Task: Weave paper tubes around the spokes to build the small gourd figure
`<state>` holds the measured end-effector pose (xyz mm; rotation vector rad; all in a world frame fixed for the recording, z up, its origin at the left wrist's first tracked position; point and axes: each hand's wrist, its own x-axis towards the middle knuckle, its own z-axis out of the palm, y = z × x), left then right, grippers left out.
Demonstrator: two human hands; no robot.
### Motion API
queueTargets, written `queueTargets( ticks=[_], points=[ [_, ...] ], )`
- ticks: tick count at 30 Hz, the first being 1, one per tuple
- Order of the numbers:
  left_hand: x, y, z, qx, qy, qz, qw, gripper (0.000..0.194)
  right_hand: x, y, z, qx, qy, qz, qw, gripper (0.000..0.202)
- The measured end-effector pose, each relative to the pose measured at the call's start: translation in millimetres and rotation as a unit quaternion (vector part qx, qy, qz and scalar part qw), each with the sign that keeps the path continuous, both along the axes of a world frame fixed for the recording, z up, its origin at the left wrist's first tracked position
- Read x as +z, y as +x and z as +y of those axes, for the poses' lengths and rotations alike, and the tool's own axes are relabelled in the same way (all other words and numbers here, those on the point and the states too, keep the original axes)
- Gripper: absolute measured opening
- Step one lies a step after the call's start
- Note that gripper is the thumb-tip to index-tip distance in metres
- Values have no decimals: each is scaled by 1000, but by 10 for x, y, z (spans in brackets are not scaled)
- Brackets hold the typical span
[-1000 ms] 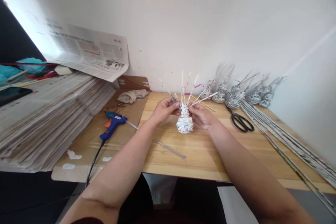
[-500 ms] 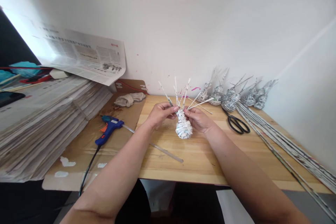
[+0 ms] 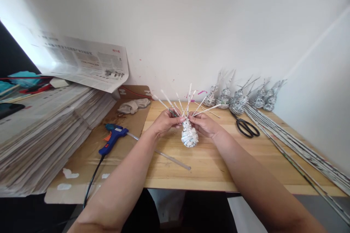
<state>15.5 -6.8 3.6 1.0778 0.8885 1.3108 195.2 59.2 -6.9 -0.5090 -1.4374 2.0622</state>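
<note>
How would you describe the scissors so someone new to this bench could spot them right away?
Start at the light wooden tabletop and look toward its right rear, just in front of the row of small woven newspaper figures along the white wall. The black-handled scissors lie flat there, beside the long bundle of rolled newspaper sticks. They are the only dark, looped thing among pale grey paperwork.

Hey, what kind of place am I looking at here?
Likely a home craft corner for paper weaving: a newspaper stack, rolled paper tubes, a glue gun and finished woven pieces on a wooden table.

The print on the hanging newspaper (image 3: 82, 62) seems too small to read.
</note>
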Motion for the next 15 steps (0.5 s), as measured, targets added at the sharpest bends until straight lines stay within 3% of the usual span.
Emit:
queueTargets(
  ticks=[7,12,15],
  points=[
    [-8,25,6,58,-36,-2,998,45,-4,20,38,-28,94,-34,995,29],
    [-28,51,31,106,-43,-23,993,50,-6,-28,13,-63,111,-55,990,32],
    [-31,39,38,100,-44,-31,993,50,-10,-47,-5,-82,123,-68,987,33]
  ],
)
